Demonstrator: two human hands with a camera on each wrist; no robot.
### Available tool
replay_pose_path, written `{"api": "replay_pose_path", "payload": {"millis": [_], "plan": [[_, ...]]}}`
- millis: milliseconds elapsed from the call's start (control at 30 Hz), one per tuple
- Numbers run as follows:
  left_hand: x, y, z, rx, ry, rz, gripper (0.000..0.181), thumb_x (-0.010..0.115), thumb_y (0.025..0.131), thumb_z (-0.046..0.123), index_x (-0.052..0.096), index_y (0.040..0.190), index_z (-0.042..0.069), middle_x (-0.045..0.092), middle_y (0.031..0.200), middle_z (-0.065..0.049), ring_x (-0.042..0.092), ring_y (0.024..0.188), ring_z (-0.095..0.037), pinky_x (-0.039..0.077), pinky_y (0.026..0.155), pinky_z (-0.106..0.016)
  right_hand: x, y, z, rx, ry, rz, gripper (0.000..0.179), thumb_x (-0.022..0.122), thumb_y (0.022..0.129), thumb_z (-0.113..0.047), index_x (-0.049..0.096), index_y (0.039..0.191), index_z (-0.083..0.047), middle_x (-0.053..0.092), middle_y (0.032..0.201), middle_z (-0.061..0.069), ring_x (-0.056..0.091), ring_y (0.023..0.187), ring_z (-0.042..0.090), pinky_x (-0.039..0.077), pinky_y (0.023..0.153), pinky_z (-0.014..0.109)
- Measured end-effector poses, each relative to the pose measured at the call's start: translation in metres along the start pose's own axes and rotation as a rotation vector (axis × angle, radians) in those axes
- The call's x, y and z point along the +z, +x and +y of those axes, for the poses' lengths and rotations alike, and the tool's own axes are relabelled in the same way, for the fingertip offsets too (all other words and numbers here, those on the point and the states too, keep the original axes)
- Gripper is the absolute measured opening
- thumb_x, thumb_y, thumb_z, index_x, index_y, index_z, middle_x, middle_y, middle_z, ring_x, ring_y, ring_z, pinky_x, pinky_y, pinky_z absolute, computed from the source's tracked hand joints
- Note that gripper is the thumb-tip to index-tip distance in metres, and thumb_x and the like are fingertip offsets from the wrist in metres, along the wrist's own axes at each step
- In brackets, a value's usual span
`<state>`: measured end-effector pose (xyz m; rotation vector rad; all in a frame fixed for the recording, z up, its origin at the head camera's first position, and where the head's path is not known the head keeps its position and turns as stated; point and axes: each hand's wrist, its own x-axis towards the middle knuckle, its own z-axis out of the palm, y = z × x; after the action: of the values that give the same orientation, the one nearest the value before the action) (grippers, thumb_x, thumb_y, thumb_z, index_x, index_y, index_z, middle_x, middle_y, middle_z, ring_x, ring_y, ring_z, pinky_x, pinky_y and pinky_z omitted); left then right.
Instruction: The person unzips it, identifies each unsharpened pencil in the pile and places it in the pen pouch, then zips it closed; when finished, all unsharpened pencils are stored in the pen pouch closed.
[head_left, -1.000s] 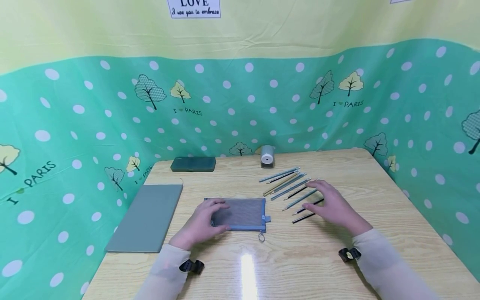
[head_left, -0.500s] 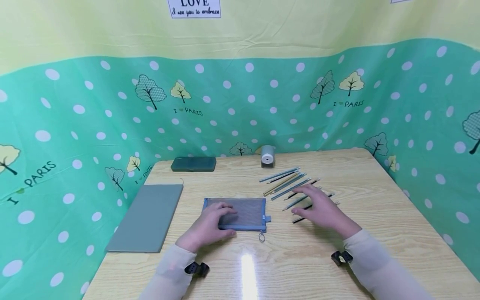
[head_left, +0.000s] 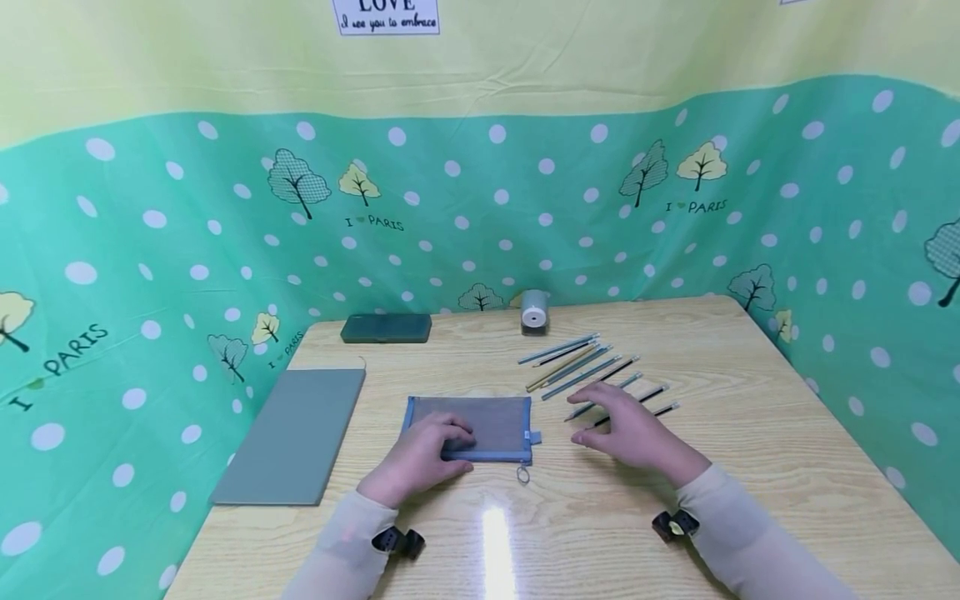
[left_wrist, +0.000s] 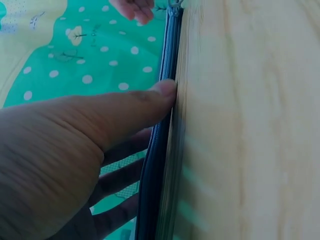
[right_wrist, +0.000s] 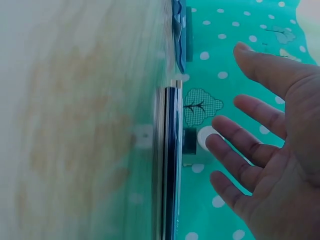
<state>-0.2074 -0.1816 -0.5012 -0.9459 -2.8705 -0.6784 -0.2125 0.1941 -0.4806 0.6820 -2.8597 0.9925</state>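
Mesh pouch: the mesh pouch [head_left: 498,425] lies flat on the table [head_left: 585,542], its ring pull [head_left: 523,475] at the near right corner.
Around the pouch: the grey board [head_left: 292,437] lies well to its left; the dark green box [head_left: 386,328] is beyond it to the left; the white device [head_left: 534,310] stands beyond it to the right.
Pencils: the loose pencils [head_left: 581,378], blue, black and tan, lie fanned to the right of the pouch, a few crossing.
Left hand: the left hand [head_left: 427,450] is relaxed, fingers over the pouch's left part, thumb at its near edge; whether it presses down cannot be told.
Right hand: the right hand [head_left: 633,429] is released, fingers spread, over the nearer pencils right of the pouch.
Hidden: the left hand covers the pouch's near left corner; the right hand covers parts of several pencils.
Hard to see: the pouch's inside is unclear through the mesh.
Room: the pale wood-grained table meets a dotted green and yellow cloth [head_left: 480,246] beyond the pouch; a bright reflection shines on the wood nearer than the pouch.
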Motion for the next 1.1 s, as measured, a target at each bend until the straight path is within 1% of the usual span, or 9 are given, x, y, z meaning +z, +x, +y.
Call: {"api": "replay_pose_path", "payload": {"millis": [200,300,400,533,633,733,933,1100], "plan": [[0.002,0.003,0.002,0.004,0.007,0.018,0.012,0.086,0.09,0.03,0.083,0.1,0.023,0.069,0.112,0.014,0.062,0.113,-0.013,0.052,0.1,-0.037,0.004,0.0,0.0,-0.032,0.01,-0.024,0.051,0.087,0.089,-0.03,0.069,0.135,-0.017,0.061,0.137,0.0,0.056,0.131,0.033,0.046,0.106,0.059],[0.002,0.003,0.003,0.008,0.013,0.035,0.006,0.083,0.093,0.029,0.083,0.096,0.024,0.071,0.105,0.018,0.064,0.108,-0.011,0.052,0.099,-0.036,0.005,0.0,-0.001,-0.034,0.015,-0.024,0.049,0.087,0.089,-0.029,0.069,0.134,-0.017,0.062,0.136,-0.001,0.057,0.13,0.032,0.047,0.105,0.059],[0.0,0.003,0.005,0.007,0.023,0.06,0.006,0.081,0.094,0.03,0.083,0.096,0.025,0.072,0.101,0.019,0.066,0.105,-0.009,0.053,0.097,-0.035,0.006,0.001,-0.003,-0.04,0.021,-0.02,0.048,0.087,0.089,-0.028,0.07,0.133,-0.017,0.062,0.134,-0.003,0.057,0.129,0.031,0.047,0.105,0.058],[-0.003,0.002,0.006,0.019,0.029,0.112,0.005,0.08,0.095,0.029,0.082,0.098,0.026,0.073,0.1,0.018,0.066,0.102,-0.007,0.055,0.094,-0.034,0.006,0.001,-0.006,-0.058,0.046,-0.027,0.047,0.086,0.089,-0.025,0.07,0.132,-0.016,0.062,0.133,-0.004,0.058,0.128,0.028,0.048,0.105,0.056],[-0.006,0.002,0.007,0.039,0.031,0.156,0.003,0.08,0.095,0.027,0.081,0.098,0.026,0.073,0.1,0.017,0.066,0.101,-0.006,0.055,0.094,-0.033,0.007,0.002,-0.009,-0.073,0.063,-0.031,0.045,0.086,0.09,-0.023,0.07,0.131,-0.016,0.062,0.132,-0.006,0.059,0.128,0.026,0.048,0.106,0.054],[-0.008,0.002,0.008,0.059,0.036,0.188,0.004,0.08,0.095,0.026,0.081,0.098,0.027,0.073,0.099,0.017,0.066,0.1,-0.005,0.055,0.093,-0.033,0.008,0.004,-0.012,-0.089,0.068,-0.03,0.045,0.086,0.09,-0.023,0.07,0.131,-0.017,0.063,0.132,-0.007,0.059,0.127,0.024,0.049,0.105,0.053],[-0.011,0.002,0.011,0.091,0.008,0.229,0.006,0.079,0.096,0.023,0.08,0.099,0.027,0.071,0.098,0.017,0.067,0.098,-0.005,0.055,0.093,-0.034,0.01,0.008,-0.022,-0.108,0.043,-0.035,0.043,0.085,0.091,-0.024,0.071,0.131,-0.018,0.064,0.134,-0.006,0.059,0.128,0.024,0.05,0.105,0.051],[-0.012,0.002,0.011,0.114,-0.016,0.271,0.006,0.08,0.096,0.02,0.08,0.1,0.026,0.072,0.098,0.017,0.067,0.096,-0.004,0.056,0.09,-0.033,0.012,0.015,-0.028,-0.145,0.007,-0.042,0.039,0.085,0.091,-0.022,0.072,0.128,-0.02,0.065,0.132,-0.005,0.06,0.125,0.023,0.051,0.104,0.05]]}}
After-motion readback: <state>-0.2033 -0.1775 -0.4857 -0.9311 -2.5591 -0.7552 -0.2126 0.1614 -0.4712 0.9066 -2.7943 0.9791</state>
